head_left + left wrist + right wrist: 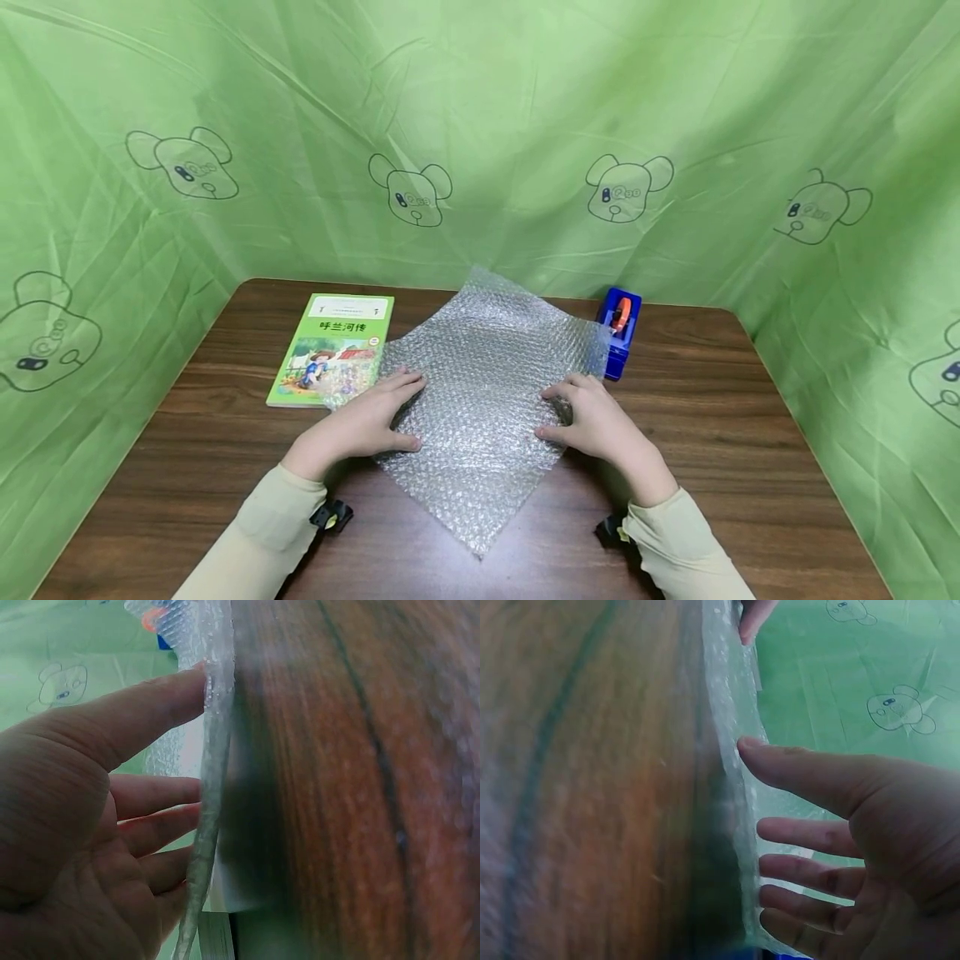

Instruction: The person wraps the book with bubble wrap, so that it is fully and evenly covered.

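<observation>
A sheet of clear bubble wrap (pixel 480 417) lies cornerwise on the table, one corner toward the person. On its left part rests my left hand (pixel 371 415), fingertips and thumb touching the top surface. My right hand (pixel 596 421) touches the right part the same way. Both wrist views show the fingers spread and nearly straight against the bubble wrap (pixel 216 735), with nothing pinched. In the right wrist view, the thumb and fingertips of the right hand (pixel 855 847) meet the sheet's upper face. The sheet's left corner overlaps a green book (pixel 300 358).
At the back right stands a blue tape dispenser-like holder (pixel 617 367) with an orange part, partly covered by the sheet's right corner. The brown wooden table (pixel 705 400) is enclosed by green cloth (pixel 517 100) printed with bear outlines.
</observation>
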Demonstrator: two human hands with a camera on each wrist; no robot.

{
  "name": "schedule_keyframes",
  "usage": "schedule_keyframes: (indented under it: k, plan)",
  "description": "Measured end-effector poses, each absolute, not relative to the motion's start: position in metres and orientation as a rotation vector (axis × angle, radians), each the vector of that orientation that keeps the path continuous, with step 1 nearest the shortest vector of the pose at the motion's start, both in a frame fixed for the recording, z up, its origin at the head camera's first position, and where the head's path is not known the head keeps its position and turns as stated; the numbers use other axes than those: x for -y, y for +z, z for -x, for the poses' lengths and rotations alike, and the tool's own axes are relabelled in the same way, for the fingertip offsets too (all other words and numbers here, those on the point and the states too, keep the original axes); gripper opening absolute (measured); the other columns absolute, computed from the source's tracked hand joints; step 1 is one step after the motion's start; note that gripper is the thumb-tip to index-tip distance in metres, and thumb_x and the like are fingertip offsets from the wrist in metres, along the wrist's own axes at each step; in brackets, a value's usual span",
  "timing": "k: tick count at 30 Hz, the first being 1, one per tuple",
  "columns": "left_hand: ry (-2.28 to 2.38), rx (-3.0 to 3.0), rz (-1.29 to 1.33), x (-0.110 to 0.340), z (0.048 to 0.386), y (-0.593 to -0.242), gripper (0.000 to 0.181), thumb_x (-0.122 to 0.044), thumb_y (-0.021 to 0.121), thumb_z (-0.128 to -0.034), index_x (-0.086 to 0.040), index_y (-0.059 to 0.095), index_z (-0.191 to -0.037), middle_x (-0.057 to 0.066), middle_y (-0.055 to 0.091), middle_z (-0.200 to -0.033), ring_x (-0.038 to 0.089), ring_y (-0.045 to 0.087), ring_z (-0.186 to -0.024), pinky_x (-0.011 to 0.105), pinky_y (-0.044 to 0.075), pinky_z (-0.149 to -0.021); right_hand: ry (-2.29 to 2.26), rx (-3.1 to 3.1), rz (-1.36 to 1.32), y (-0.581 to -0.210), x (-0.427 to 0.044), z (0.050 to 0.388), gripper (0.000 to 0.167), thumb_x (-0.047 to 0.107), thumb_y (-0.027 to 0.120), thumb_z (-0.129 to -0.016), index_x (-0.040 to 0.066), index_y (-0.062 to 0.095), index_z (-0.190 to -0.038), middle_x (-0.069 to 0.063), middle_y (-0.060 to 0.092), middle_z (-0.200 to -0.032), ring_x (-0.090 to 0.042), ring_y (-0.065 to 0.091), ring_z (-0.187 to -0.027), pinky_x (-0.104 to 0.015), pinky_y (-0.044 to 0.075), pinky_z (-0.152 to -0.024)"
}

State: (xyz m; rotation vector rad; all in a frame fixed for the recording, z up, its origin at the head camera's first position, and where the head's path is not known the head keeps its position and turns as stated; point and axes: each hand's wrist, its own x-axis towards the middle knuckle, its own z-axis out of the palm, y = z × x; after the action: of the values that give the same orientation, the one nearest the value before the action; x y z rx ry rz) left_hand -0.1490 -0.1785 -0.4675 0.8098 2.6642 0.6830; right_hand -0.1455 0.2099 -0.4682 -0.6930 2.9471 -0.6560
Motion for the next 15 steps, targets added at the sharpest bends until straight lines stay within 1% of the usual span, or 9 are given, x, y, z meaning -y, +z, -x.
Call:
schedule_keyframes:
  k: [3,7,11,15]
  plan:
    - [0.663,-2.67,-0.817,0.179,0.149,-0.468,0.092,-0.034,0.09,-0.0922,0.006,0.046,-0.162,0.026,0.037,-0.172,0.051,0.027,-0.161,0.067,0.023,-0.13,-0.69,-2.933,0.687,-0.468,-0.212,0.149,0.059,0.039,0.095,-0.086,0.005,0.075,-0.13,-0.018,0.068,-0.129,-0.043,0.06,-0.126,-0.062,0.05,-0.109]
    - [0.637,-2.68,-0.814,0.179,0.15,-0.468,0.091,-0.035,0.09,-0.0906,0.005,0.048,-0.161,0.026,0.038,-0.171,0.052,0.026,-0.161,0.069,0.019,-0.13,-0.701,-2.905,0.695,-0.468,-0.211,0.152,0.065,0.038,0.093,-0.088,0.002,0.071,-0.137,-0.022,0.065,-0.14,-0.046,0.056,-0.134,-0.063,0.047,-0.113]
    - [0.636,-2.673,-0.805,0.179,0.152,-0.468,0.092,-0.036,0.091,-0.0899,0.005,0.049,-0.161,0.025,0.038,-0.172,0.052,0.025,-0.161,0.07,0.017,-0.13,-0.698,-2.888,0.706,-0.466,-0.211,0.156,0.073,0.037,0.095,-0.085,-0.001,0.068,-0.141,-0.027,0.059,-0.151,-0.052,0.05,-0.142,-0.067,0.04,-0.12]
    - [0.645,-2.662,-0.801,0.178,0.152,-0.468,0.091,-0.036,0.091,-0.0904,0.004,0.049,-0.161,0.024,0.037,-0.173,0.051,0.025,-0.162,0.07,0.016,-0.13,-0.701,-2.85,0.701,-0.464,-0.213,0.16,0.084,0.041,0.096,-0.084,0.001,0.063,-0.15,-0.029,0.047,-0.163,-0.058,0.039,-0.15,-0.074,0.03,-0.124]
